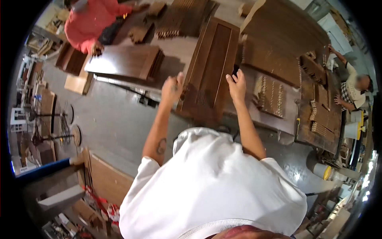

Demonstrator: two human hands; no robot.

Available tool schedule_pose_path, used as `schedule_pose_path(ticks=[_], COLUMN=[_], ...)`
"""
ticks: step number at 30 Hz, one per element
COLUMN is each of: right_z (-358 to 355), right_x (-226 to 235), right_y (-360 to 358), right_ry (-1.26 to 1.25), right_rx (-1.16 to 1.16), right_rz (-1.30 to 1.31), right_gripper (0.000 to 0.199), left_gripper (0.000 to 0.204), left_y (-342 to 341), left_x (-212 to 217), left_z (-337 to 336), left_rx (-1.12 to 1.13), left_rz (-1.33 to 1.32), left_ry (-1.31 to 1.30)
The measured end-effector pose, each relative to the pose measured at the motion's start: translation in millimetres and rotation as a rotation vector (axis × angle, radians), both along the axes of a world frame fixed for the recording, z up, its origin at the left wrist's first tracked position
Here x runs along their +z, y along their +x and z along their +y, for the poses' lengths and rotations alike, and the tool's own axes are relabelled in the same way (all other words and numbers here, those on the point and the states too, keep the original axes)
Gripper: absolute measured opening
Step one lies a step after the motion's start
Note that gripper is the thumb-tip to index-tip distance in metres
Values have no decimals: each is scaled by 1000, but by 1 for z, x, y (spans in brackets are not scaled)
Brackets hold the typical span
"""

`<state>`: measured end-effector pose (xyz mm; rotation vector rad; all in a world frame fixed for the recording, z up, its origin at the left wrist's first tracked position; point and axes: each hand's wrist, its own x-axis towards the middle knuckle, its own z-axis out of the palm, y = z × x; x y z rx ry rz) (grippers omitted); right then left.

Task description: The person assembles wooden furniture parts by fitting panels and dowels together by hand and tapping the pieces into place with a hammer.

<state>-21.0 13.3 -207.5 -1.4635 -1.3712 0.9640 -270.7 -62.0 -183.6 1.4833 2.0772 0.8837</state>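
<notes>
A long dark brown framed wooden panel (215,59) lies on the work table in front of me, its near end toward my body. My left hand (172,89) is just off the panel's left edge, with curled fingers and the thumb pointing up; whatever it may hold is hidden. Beside the right edge is my right hand (237,85), its thumb and fingers apart. A small black patch shows between them, too unclear to name. Neither hand is clearly touching the panel.
Left of me is a stack of brown panels (125,59), where a person in red (93,24) works. Large brown boards (282,44) and a bundle of notched wooden pieces (269,96) lie to the right. Another person (354,85) stands at the far-right table.
</notes>
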Motion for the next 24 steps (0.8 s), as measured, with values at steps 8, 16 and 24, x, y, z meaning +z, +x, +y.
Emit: schedule_pose_path(ticks=[8,16,24], right_z=[-64,-86,-81], right_x=[-32,-42,-43], right_y=[-25,-28,-9], right_ry=[-110,-166,-255], right_rx=[107,116,117], right_rz=[-133,-66,349], right_gripper=[89,82,79], left_gripper=[63,76,81], left_y=[19,47,13], left_x=[-60,-21,-101], left_z=[-87,-107,-94], left_rx=[-35,-17,158], left_rz=[-530,-706,-1152], left_ry=[54,-36,-163])
